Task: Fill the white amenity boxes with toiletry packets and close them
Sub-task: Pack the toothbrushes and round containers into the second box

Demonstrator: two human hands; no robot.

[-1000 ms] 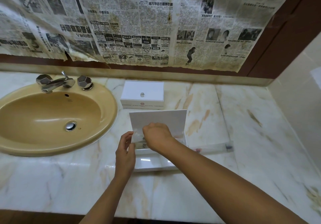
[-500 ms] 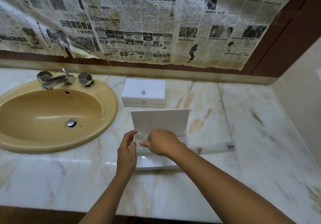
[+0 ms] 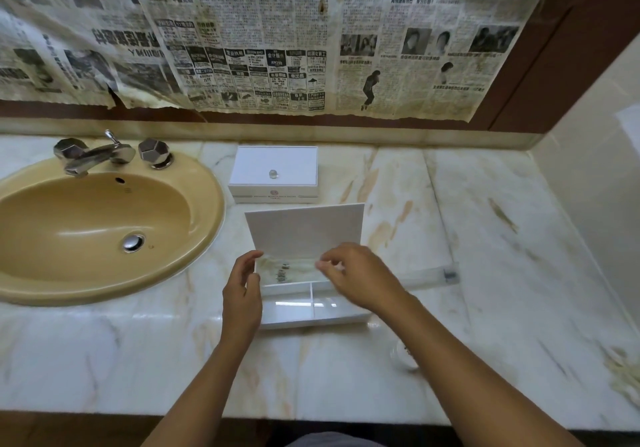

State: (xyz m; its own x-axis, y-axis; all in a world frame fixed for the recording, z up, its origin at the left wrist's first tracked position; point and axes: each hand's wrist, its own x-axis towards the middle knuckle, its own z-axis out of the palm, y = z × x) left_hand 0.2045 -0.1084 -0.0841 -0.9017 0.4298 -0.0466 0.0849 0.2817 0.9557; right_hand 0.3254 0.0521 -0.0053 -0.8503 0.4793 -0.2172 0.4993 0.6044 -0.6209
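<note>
I stand at a marble surface (image 3: 450,224) that runs along a wall papered with old newspaper sheets (image 3: 277,37), with a yellow-brown sink (image 3: 86,224) set into its left end and a chrome tap (image 3: 93,155) at the sink's back edge. Near the back edge of the surface, just right of the sink, sits a closed white box (image 3: 273,174) with a small clear knob on its lid. In front of it, closer to the front edge, is the open white box (image 3: 311,302), its lid (image 3: 304,228) standing upright at the back and a divider splitting its front part into two compartments. My left hand (image 3: 242,290) is at the left side of this box, fingers loosely curled, the fingertips pinching the left end of a clear toiletry packet (image 3: 287,270). My right hand (image 3: 356,276) reaches over the box's right side, with thumb and fingers pinching the packet's right end. The packet is stretched between my two hands over the rear compartment, just in front of the lid; I cannot tell whether it already touches the bottom of the box. A long clear packet (image 3: 429,273) with a dark end lies on the surface to the right of the open box, partly hidden behind my right wrist. Nearer the front edge, beside my right forearm, lies a small round white object (image 3: 403,356) that I cannot identify.
</note>
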